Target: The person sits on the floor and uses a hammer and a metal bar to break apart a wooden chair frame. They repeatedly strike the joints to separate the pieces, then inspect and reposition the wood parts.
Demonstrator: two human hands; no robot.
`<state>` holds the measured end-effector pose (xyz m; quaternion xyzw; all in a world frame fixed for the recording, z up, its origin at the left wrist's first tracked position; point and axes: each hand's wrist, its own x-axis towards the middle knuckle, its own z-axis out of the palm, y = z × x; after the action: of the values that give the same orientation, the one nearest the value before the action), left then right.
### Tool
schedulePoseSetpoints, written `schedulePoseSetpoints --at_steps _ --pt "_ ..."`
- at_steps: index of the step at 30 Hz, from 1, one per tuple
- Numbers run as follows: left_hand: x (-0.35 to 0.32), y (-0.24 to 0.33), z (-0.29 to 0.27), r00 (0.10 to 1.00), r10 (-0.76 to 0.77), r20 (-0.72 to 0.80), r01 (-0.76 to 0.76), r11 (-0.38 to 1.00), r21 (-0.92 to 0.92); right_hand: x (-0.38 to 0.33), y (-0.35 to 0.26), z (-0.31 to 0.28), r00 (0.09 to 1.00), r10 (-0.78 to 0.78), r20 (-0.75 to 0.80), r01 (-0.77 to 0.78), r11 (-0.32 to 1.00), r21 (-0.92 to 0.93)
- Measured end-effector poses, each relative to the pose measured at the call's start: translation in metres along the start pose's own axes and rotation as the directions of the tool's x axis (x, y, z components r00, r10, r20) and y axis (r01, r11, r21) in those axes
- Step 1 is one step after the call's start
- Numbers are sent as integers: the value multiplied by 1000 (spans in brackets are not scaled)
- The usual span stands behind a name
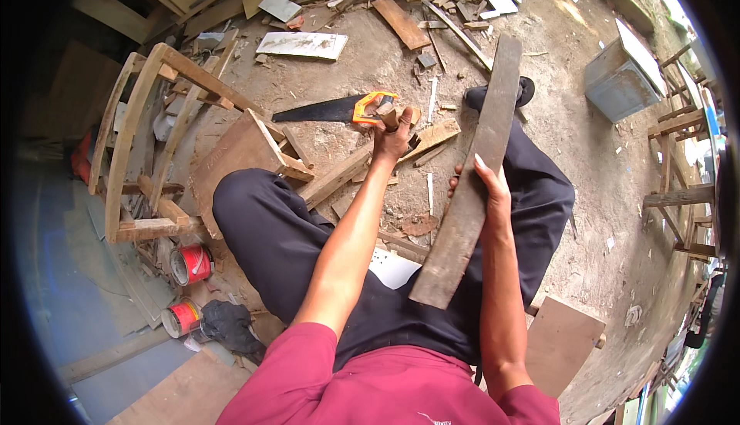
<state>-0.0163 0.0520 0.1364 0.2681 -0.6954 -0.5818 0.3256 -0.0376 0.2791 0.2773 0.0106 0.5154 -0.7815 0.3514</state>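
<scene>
My right hand (pixel 493 190) is closed round a long, weathered grey-brown wooden plank (pixel 472 178). The plank slants over my right thigh, its near end above my lap and its far end beyond my knee, near a dark shoe. In front of me, my left hand (pixel 393 138) is closed on a short piece of wood (pixel 391 114). A dark metal part shows beside that fist; whether it belongs to the wood cannot be told. Just beyond the left hand lies a handsaw (pixel 320 110) with a dark blade and an orange-and-black handle. A lighter wooden board (pixel 339 172) lies between my legs.
To the left stand a curved wooden frame (pixel 123 144), a wooden box (pixel 239 155) and two red paint cans (pixel 191 264). Scrap boards (pixel 302 45) lie scattered ahead. A grey box (pixel 623 70) sits at the far right, and a wood panel (pixel 563 340) beside my right arm.
</scene>
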Motion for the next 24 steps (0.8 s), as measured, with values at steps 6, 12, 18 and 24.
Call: schedulePoseSetpoints --at_steps 6,12,18,24 --pt "8 -78 -5 970 -156 184 140 985 102 34 3 27 969 -239 63 248 943 -221" --pt "2 -88 7 952 -179 247 163 983 85 85 -30 38 758 -559 335 636 520 -570" --pt "21 -117 13 978 -100 182 123 985 -122 99 27 -3 795 -330 508 596 272 -756" --pt "7 -177 -23 953 -226 202 289 878 -382 81 54 8 854 -150 498 520 218 -826"
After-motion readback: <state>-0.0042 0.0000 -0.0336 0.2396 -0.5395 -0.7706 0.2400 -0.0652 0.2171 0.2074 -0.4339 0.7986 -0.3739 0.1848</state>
